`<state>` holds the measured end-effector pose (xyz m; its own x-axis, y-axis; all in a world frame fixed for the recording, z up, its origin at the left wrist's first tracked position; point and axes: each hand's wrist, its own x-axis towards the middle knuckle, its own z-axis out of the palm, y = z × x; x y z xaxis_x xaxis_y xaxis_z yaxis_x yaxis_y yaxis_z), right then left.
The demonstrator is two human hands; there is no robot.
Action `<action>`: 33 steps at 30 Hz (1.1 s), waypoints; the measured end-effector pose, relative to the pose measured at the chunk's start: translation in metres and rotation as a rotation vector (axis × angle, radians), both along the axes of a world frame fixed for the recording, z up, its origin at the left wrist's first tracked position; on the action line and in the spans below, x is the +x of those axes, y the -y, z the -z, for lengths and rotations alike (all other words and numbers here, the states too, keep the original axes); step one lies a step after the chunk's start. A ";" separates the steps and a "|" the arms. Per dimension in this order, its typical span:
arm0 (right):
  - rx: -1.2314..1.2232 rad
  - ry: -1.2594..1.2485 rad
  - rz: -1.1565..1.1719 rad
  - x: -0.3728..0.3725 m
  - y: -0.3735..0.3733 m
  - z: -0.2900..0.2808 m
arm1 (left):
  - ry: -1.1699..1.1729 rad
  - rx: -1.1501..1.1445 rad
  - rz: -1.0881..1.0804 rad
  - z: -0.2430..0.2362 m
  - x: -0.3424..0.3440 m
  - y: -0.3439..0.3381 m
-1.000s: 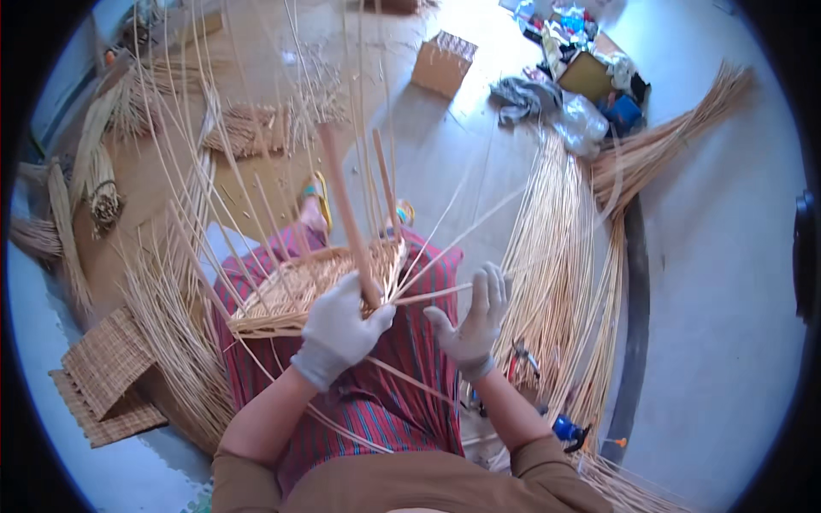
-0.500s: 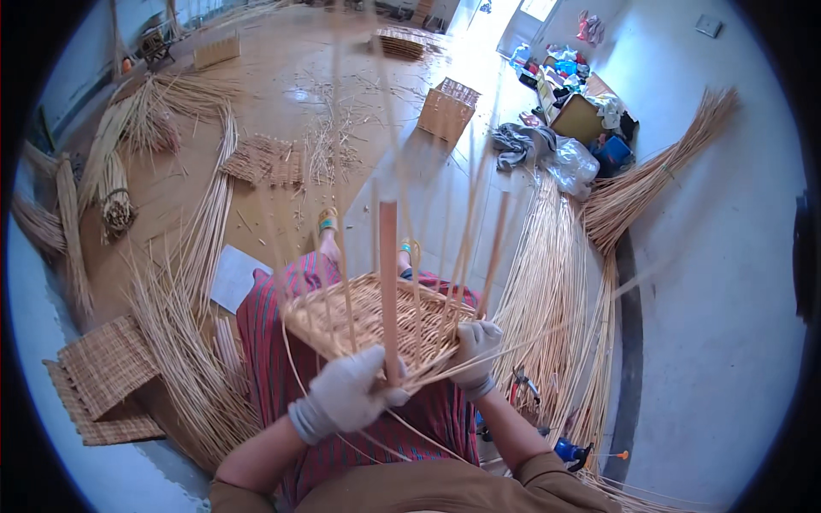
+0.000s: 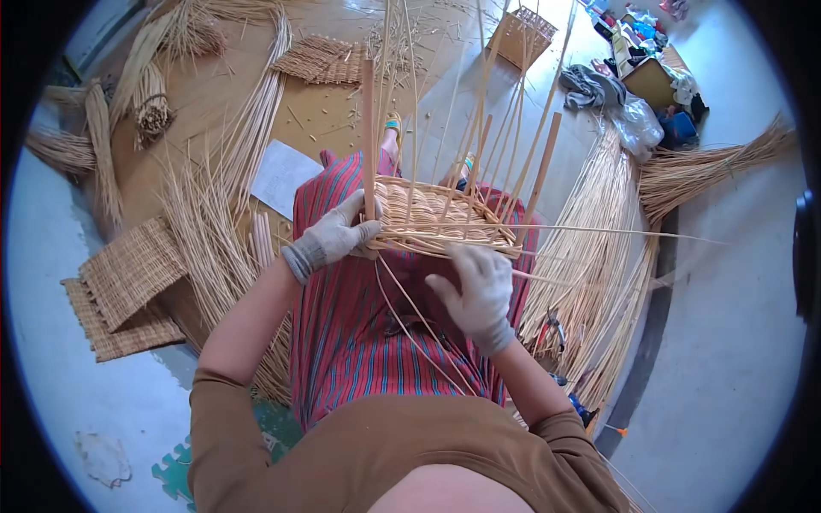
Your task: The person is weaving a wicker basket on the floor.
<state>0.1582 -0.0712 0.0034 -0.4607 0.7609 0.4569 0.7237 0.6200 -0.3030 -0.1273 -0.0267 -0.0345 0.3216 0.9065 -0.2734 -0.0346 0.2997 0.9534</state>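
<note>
A half-woven wicker basket (image 3: 436, 209) rests on my lap, its woven base facing up. Thin wicker rods and flat wooden stakes (image 3: 369, 141) stand up from its edges. My left hand (image 3: 335, 234), in a pale knitted glove, grips the near left corner, its fingers closed around the foot of a stake. Just below the near edge is my right hand (image 3: 475, 295), also gloved and slightly blurred, with thumb and fingers apart. Loose weaving strands (image 3: 616, 231) run out rightward past the basket, while others hang from its near left corner over my lap.
Long wicker bundles lie left (image 3: 214, 214) and right (image 3: 573, 248). Woven panels (image 3: 132, 274) are stacked at the left. A paper sheet (image 3: 289, 178) lies near my knee. Pliers (image 3: 552, 329) sit on the right bundle. A box-shaped basket (image 3: 522, 38) stands farther off.
My right hand has let go of the basket's right corner and dropped below its near edge. The left hand still grips its corner. The view has tilted downward and the basket has turned somewhat.
</note>
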 end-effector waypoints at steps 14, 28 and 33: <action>-0.447 -1.129 0.020 -0.041 -0.067 0.013 | -0.155 0.084 -0.206 0.037 0.017 0.016; -0.360 -0.304 0.299 -0.011 -0.033 0.037 | -0.185 0.115 -0.273 0.036 0.023 0.011; -0.067 0.028 0.024 -0.061 -0.032 0.007 | -0.038 -0.049 -0.145 0.035 0.011 0.015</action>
<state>0.0970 -0.0395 -0.0041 -0.4537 0.8003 0.3920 0.7467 0.5815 -0.3229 -0.1165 -0.0419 -0.0697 0.1768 0.9280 -0.3280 -0.0448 0.3405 0.9392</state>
